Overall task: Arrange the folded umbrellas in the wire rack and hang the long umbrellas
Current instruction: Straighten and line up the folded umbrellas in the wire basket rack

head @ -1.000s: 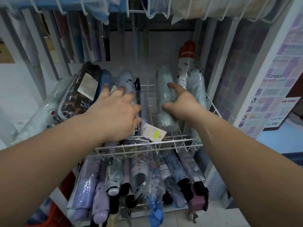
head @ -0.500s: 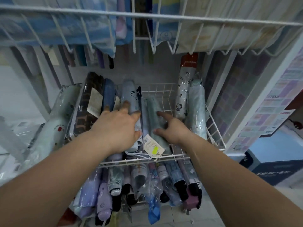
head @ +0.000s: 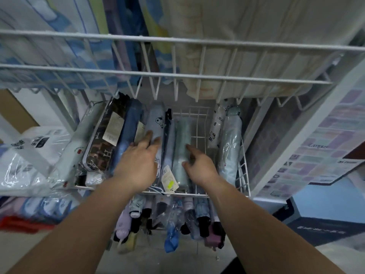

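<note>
A white wire rack [head: 199, 123] holds several folded umbrellas lying side by side. My left hand [head: 138, 163] rests with straight fingers on a light blue umbrella with a cartoon print [head: 157, 119]. Just to the right lies a pale green umbrella in clear wrap [head: 182, 131]. My right hand [head: 199, 165] touches its right side, with index finger and thumb lying on top of it. A paper tag [head: 167, 177] sticks out between my hands. A bare strip of wire shows to the right of the green umbrella.
A brown patterned umbrella [head: 100, 147] and a dark blue one [head: 126, 135] lie to the left; a white cat-print one [head: 214, 127] and a pale blue one [head: 230, 143] lie right. An upper wire basket [head: 177, 76] overhangs. More umbrellas [head: 171, 224] fill the shelf below.
My right hand brought the pale green umbrella down and left, laying it flat beside the light blue one. My left hand stayed on the light blue umbrella.
</note>
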### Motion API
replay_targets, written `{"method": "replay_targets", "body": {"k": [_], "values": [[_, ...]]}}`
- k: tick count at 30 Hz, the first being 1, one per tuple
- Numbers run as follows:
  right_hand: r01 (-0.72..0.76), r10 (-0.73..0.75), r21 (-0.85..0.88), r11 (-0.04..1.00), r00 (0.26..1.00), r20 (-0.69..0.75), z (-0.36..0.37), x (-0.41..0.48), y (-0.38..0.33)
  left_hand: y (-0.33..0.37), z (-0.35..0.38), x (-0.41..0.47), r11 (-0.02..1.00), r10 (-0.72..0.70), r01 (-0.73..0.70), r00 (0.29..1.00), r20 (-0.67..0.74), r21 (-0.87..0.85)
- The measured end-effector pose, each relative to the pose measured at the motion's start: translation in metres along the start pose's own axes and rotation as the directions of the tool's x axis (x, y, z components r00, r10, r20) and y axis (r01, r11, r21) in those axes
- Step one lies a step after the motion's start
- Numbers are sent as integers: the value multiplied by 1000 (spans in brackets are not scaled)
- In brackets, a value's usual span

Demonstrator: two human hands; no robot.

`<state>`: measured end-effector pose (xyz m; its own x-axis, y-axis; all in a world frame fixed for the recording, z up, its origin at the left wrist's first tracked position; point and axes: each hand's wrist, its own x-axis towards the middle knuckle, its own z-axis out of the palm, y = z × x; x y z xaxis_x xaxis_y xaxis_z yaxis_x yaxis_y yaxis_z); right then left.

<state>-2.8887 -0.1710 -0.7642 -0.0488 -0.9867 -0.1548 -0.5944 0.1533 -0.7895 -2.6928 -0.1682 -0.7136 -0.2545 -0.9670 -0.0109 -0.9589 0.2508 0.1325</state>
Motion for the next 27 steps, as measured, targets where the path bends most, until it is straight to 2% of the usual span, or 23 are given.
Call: {"method": "replay_targets", "body": {"k": [4,8,10,11,14,16,19,22,23,27], "values": [[-4,4,-27,1000,1000,7,-1,-4,-8,4,-1,-1,999,-34,34,999,-2,-15],[-27,26,-69,997,1000,-6,-5,-11,-15,3,-2,-1,1000,-8,8,1000,-17,-4],[-11,-4,-118,993,992,-127,-9,-15,-15,-2,0,0,1000,5,-6,1000,-25,-8],[0,-35,-150,989,971,-235,-13,-17,-13,-3,3,1,1000,17,-17,999,-34,-6],[-47,-91,-232,972,829,-551,-27,-32,-6,-5,8,-1,999,50,-49,996,-70,17],[-131,-17,-190,973,780,-626,-34,-42,-4,-3,9,-3,998,57,-53,995,-81,45],[-179,44,-156,971,782,-621,-38,-44,-1,7,10,-8,993,108,-97,979,-171,72],[-183,22,-195,964,780,-625,-41,-43,2,21,19,-8,955,294,-290,902,-315,60],[-201,10,-238,950,783,-622,-40,-44,4,24,23,-6,938,340,-342,884,-323,50],[-287,-17,-508,812,859,-512,-31,-48,12,30,30,0,919,372,-345,919,-133,190]]}}
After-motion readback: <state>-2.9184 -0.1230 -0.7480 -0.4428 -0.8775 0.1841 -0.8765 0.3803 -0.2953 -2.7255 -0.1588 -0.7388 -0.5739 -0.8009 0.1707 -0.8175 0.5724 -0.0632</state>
